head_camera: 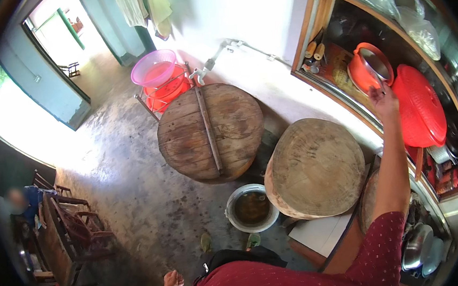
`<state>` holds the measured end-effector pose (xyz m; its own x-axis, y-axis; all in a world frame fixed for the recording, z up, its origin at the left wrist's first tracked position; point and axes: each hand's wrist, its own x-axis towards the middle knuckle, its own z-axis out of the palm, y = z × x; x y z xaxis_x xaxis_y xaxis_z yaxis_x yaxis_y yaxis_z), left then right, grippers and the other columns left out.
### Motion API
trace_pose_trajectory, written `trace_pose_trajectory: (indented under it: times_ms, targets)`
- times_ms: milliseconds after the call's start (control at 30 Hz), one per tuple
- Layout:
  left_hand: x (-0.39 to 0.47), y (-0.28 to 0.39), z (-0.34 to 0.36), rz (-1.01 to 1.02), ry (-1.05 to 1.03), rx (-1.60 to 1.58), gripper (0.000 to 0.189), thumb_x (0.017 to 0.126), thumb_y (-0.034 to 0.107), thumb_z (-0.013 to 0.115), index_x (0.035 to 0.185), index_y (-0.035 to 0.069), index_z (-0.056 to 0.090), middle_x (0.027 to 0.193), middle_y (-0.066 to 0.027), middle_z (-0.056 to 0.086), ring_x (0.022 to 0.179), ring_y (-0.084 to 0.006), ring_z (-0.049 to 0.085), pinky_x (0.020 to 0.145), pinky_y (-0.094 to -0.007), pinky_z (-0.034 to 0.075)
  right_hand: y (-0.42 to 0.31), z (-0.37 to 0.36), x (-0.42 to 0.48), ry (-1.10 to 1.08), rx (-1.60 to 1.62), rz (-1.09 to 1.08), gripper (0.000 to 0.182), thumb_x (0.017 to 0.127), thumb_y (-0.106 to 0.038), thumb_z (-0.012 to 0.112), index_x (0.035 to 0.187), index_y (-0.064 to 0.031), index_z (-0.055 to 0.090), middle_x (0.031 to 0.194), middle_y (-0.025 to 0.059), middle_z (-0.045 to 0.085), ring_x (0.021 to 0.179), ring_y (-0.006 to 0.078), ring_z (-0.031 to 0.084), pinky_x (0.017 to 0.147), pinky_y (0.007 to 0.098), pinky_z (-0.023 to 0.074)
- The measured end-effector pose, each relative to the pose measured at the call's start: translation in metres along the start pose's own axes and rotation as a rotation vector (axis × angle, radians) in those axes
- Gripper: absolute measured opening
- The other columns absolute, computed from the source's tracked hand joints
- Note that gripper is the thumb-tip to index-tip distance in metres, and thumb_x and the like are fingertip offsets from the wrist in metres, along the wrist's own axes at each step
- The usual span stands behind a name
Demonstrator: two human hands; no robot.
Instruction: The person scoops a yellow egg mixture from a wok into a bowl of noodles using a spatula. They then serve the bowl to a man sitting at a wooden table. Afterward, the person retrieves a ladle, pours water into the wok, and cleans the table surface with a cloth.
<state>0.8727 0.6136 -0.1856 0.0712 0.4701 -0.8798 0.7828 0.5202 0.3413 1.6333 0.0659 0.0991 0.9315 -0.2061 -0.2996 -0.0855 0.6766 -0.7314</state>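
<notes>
My right hand (pixel 383 97) reaches into a wooden cabinet at the right, its fingers at the rim of an orange basin (pixel 358 72) and close to what looks like a metal handle. A metal vessel (pixel 377 63) rests inside that basin. Just beside the hand stands a large red plastic basket or basin with a lid (pixel 421 105). My left hand (pixel 173 280) hangs low near my body, fingers curled; whether it holds something small is unclear.
A round wooden lid (pixel 232 130), a thick wooden chopping block (pixel 315 168) and a metal basin of murky liquid (pixel 235 223) stand ahead. Stacked plastic basins (pixel 153 68) are on a rack by the wall. Another person (pixel 30 205) is near chairs (pixel 72 224) at the left.
</notes>
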Motion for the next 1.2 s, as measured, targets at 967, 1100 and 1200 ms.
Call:
trace_pose_trajectory:
  times_ms: [967, 1100, 1200]
  targets:
    - [0.191, 0.571, 0.417, 0.595, -0.297, 0.046, 0.016, 0.082, 0.019, 0.056, 0.083, 0.003, 0.053, 0.071, -0.0068, 0.055, 0.060, -0.0170, 0.052, 0.052, -0.0331, 0.041, 0.302, 0.062, -0.316, -0.147, -0.148, 0.544, 0.013, 0.087, -0.021, 0.051, 0.092, -0.0085, 0.052, 0.064, 0.0021, 0.046, 0.044, 0.0115, 0.038, 0.035, 0.0244, 0.0317]
    - [0.190, 0.579, 0.403, 0.395, -0.488, -0.260, 0.015, 0.081, 0.018, 0.055, 0.076, 0.005, 0.053, 0.063, -0.0036, 0.051, 0.050, -0.0149, 0.048, 0.044, -0.0314, 0.036, 0.336, 0.094, -0.297, -0.127, -0.365, 0.657, 0.018, 0.085, -0.013, 0.053, 0.103, -0.0083, 0.050, 0.063, 0.0028, 0.046, 0.042, 0.0105, 0.037, 0.035, 0.0236, 0.0322]
    - [0.228, 0.530, 0.367, 0.553, -0.169, -0.273, 0.016, 0.081, 0.019, 0.053, 0.070, 0.007, 0.052, 0.059, -0.0008, 0.048, 0.050, -0.0122, 0.047, 0.043, -0.0301, 0.036, 0.344, 0.085, -0.281, -0.225, -0.664, 0.575, 0.019, 0.083, -0.006, 0.051, 0.102, -0.0080, 0.049, 0.061, 0.0014, 0.044, 0.040, 0.0097, 0.035, 0.035, 0.0235, 0.0311]
